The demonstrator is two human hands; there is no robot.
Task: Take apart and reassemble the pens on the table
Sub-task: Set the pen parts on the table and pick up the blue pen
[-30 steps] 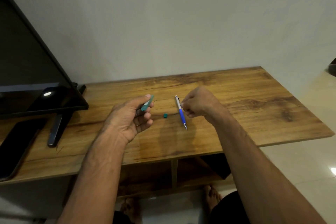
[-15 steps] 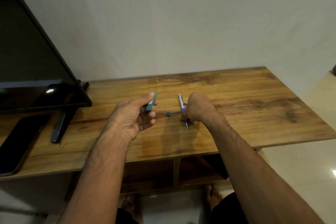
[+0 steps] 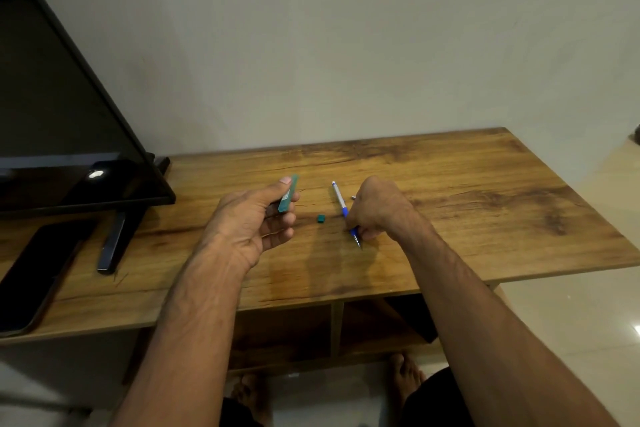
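My left hand (image 3: 252,222) is raised a little above the table (image 3: 485,191) and grips a green pen barrel (image 3: 288,197) between thumb and fingers, its end pointing up and away. On the wood between my hands lies a small green cap piece (image 3: 321,218). A blue and white pen (image 3: 339,199) rests on the table with its tip toward me. My right hand (image 3: 377,210) is curled over its lower half, fingertips pinched on the blue grip near the tip. A small silver end (image 3: 353,198) pokes out from behind that hand; what it belongs to is hidden.
A black monitor (image 3: 69,135) on a stand (image 3: 114,239) takes up the left of the table. A dark phone (image 3: 31,281) lies flat at the near left edge. The wall is just behind the table. Below it are open shelves, and my bare feet are on the floor.
My right hand came down from beside the blue pen onto its lower half and closed on the grip. My left hand with the green barrel stayed nearly still.
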